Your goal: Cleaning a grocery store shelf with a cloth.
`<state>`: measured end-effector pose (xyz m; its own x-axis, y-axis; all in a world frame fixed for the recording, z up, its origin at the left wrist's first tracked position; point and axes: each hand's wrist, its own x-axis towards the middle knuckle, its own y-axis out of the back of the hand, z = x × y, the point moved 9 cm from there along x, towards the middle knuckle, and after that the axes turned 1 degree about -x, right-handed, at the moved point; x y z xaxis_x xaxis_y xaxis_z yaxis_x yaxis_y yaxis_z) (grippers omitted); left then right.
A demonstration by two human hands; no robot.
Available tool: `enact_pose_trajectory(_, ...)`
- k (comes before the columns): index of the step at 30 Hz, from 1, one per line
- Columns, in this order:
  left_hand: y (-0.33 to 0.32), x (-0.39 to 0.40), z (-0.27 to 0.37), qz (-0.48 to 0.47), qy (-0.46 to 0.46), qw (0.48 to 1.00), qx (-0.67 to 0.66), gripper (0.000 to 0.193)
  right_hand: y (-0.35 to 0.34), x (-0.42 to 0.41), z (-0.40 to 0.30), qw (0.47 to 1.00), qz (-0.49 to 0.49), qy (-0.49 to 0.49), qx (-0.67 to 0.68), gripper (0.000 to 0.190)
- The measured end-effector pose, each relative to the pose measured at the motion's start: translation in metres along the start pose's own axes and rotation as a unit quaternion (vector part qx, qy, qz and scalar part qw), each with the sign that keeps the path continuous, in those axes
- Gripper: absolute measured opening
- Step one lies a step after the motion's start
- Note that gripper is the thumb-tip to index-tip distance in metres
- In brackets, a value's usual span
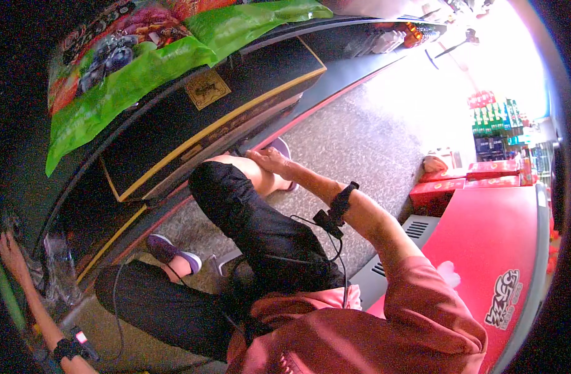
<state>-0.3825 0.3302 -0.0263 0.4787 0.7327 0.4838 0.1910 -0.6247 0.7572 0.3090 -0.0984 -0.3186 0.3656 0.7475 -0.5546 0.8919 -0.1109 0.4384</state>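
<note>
At the far left rim, in dim light, my left hand (13,260) reaches beside the dark shelf. Clear plastic wrapping (61,266) lies close to it; whether the fingers grip anything is too dark to tell. My right hand (272,160) rests on my bare lower leg (248,169) below the black trouser hem, fingers extended and nothing held. Just beyond that leg stands a large black box with gold edging (220,112) on the lower shelf. Green-edged printed plastic bags (136,89) lie on the shelf above it.
A red cabinet with a printed sticker (486,224) curves along the right, with red cartons (493,173) behind it. Several green bottles (493,117) stand farther back. Speckled grey floor (341,135) runs between shelf and cabinet. A thin cable (343,262) hangs from my right wrist strap.
</note>
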Motion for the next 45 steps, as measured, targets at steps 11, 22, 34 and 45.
enact_pose_trajectory(11, 0.037, 0.009, 0.026, 0.013, 0.029, 0.999, -0.044, 0.043, -0.011, -0.047, -0.133, 0.947, -0.025, 0.310, -0.075, 0.032)
enact_pose_trajectory(22, 0.068, 0.008, 0.043, 0.000, 0.113, 0.988, -0.106, 0.041, -0.053, -0.137, -0.244, 0.796, -0.029, 0.531, -0.289, 0.012)
enact_pose_trajectory(34, 0.143, 0.012, 0.109, 0.023, 0.160, 0.981, -0.111, 0.034, -0.152, -0.164, -0.270, 0.759, -0.273, 0.475, -0.350, 0.020)
enact_pose_trajectory(45, 0.164, 0.011, 0.122, 0.041, 0.191, 0.972, -0.131, 0.029, -0.138, -0.127, -0.222, 0.470, -0.120, 0.677, -0.553, 0.015)
